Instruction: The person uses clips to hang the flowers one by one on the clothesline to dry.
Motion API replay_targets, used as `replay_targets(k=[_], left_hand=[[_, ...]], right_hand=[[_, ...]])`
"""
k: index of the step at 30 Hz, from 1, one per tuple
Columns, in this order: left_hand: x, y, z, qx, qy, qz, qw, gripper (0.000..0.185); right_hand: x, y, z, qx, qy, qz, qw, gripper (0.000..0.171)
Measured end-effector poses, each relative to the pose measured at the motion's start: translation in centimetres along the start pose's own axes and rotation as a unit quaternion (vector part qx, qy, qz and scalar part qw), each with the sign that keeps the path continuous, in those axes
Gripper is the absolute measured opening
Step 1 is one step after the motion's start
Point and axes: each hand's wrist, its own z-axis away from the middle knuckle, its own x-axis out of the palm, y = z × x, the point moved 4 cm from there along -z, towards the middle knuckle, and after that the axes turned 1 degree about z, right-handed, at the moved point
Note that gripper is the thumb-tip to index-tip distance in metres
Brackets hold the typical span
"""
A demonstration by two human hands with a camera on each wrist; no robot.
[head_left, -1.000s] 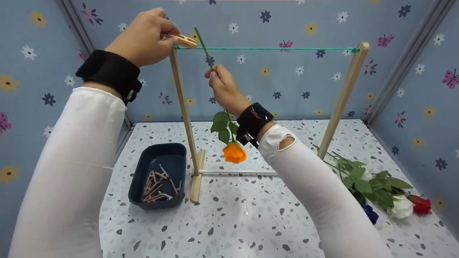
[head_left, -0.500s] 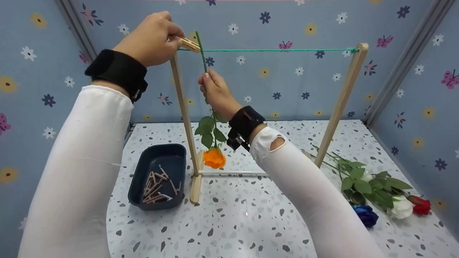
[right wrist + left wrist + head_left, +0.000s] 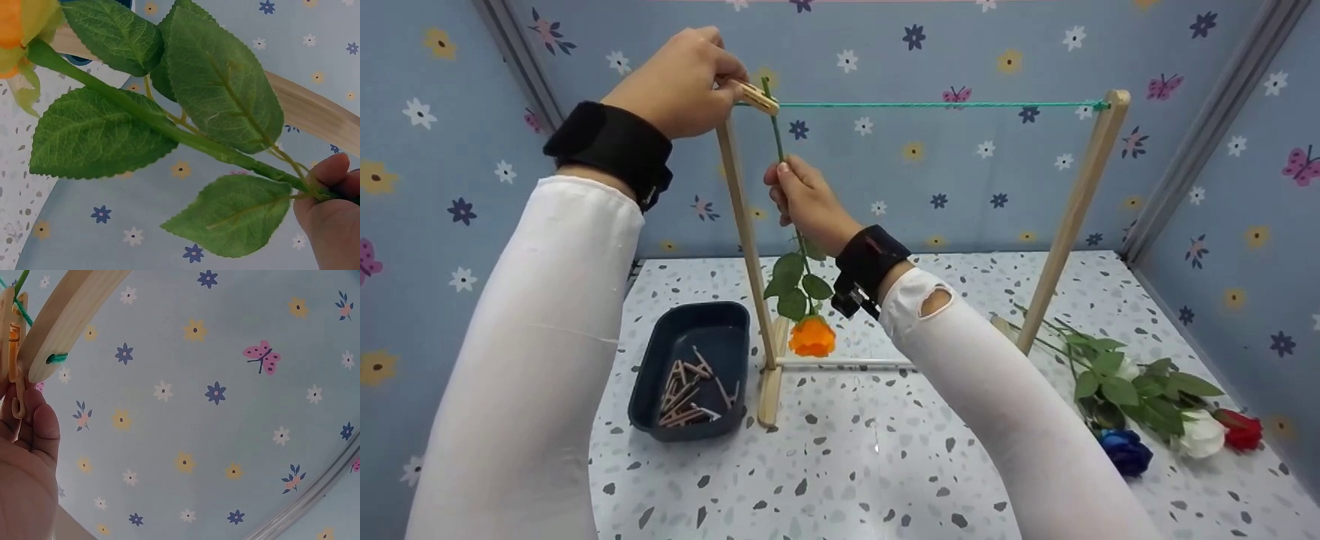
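head view, upper left of the frame: left hand (image 3: 679,82) pinches the clothespin (image 3: 755,96) at the green string (image 3: 930,104), right hand (image 3: 802,196) pinching the rose stem (image 3: 775,127); stem should sit steady across the string before the pin closes.

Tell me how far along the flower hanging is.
Done: nothing hangs from the green string unaided yet. In hand: the left hand pinches a wooden clothespin at the string's left end, where the stem top of the orange rose meets it; the right hand holds that stem, bloom down. Left: the flowers lying on the table, with more pins in the dark tray.
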Motion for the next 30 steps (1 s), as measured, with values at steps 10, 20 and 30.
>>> replay_targets(k=[10, 20, 30], left_hand=[[0.28, 0.29, -0.42, 0.011, -0.014, -0.035, 0.9992, 0.037], [0.2, 0.14, -0.44, 0.014, -0.018, -0.042, 0.9988, 0.038], [0.47, 0.17, -0.53, 0.002, -0.026, -0.042, 0.9988, 0.038]], right_hand=[[-0.1, 1.01, -0.46, -0.001, 0.029, -0.034, 0.999, 0.026], [-0.02, 1.0, -0.45, -0.009, 0.024, -0.027, 0.999, 0.028], [-0.23, 1.04, -0.39, -0.017, 0.019, -0.024, 0.999, 0.028]])
